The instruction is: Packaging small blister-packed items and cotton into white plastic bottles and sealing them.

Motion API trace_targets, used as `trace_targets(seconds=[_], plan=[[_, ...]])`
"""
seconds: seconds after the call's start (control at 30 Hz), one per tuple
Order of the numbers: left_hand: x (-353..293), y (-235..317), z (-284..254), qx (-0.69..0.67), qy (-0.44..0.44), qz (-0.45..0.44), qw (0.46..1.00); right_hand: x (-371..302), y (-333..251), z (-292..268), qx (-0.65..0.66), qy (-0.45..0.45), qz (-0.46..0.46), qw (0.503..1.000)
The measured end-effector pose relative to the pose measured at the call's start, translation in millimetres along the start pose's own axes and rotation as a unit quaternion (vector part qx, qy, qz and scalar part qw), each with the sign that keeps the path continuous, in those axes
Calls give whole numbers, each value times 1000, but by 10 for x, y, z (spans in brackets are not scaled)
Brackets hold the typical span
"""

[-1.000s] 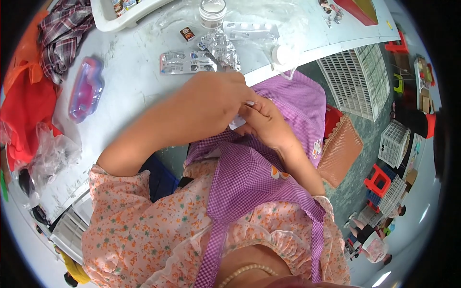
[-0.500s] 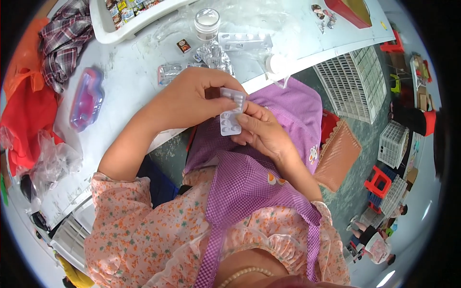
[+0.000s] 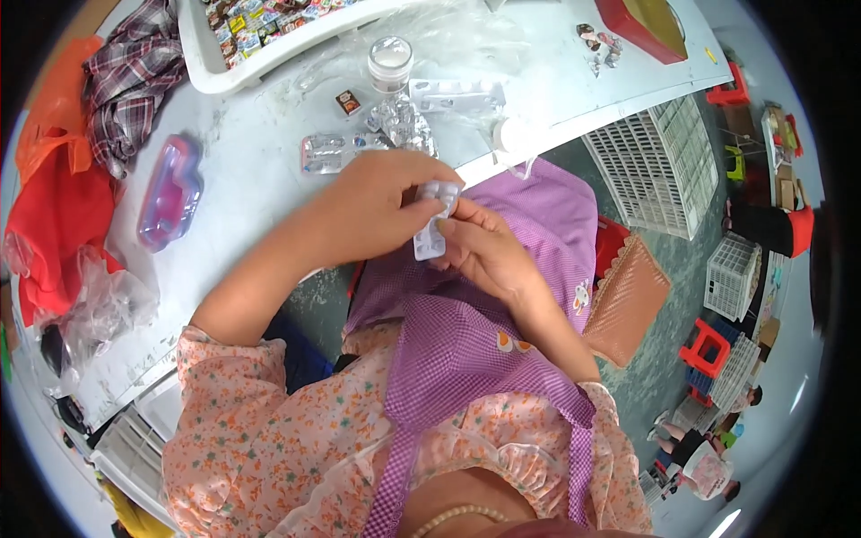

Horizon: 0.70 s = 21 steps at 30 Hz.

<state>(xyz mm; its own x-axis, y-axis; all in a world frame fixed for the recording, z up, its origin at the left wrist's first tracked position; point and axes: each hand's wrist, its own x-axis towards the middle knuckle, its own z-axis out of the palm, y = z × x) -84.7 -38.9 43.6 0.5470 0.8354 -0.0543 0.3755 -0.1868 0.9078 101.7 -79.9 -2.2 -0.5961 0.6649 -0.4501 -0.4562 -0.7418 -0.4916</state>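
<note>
Between my two hands, just off the table's front edge, is a small white blister pack (image 3: 429, 242) with rounded bubbles. My left hand (image 3: 381, 202) grips its upper part, thumb across the bubbles. From the right side my right hand (image 3: 489, 247) pinches the same pack, its thumb pressing on the middle. On the table beyond lie silver blister packs (image 3: 327, 152) and crumpled foil strips (image 3: 408, 124). A clear round jar (image 3: 390, 61) stands behind them. A longer blister strip (image 3: 457, 95) and a white bottle (image 3: 511, 136) lie to its right.
A white tray (image 3: 215, 81) of small wrapped pieces is at the back left. A tiny dark box (image 3: 348, 102) lies near the jar. At left are a purple-blue plastic case (image 3: 170, 193) and red cloth (image 3: 63, 233). Right of the table stand a white crate (image 3: 655, 166) and a tan bag (image 3: 628, 300).
Both hands keep hold of the blister pack, which is now tilted a little differently. The thumbs have shifted slightly over its bubbles. The whole view has moved slightly.
</note>
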Motion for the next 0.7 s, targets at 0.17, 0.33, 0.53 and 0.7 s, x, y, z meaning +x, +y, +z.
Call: trace_targets(seconds=[0.17, 0.33, 0.53, 0.7], plan=[[76, -90, -60, -175, 18, -89, 980, 84, -116, 14, 20, -34, -12, 999], [110, -149, -129, -270, 64, -105, 955, 188, -284, 113, 13, -40, -31, 999], [126, -246, -161, -294, 112, -84, 945, 333, -297, 172, -11, -37, -66, 997], [152, -326, -211, -320, 147, -90, 932, 487, -300, 112, 28, -88, -71, 993]])
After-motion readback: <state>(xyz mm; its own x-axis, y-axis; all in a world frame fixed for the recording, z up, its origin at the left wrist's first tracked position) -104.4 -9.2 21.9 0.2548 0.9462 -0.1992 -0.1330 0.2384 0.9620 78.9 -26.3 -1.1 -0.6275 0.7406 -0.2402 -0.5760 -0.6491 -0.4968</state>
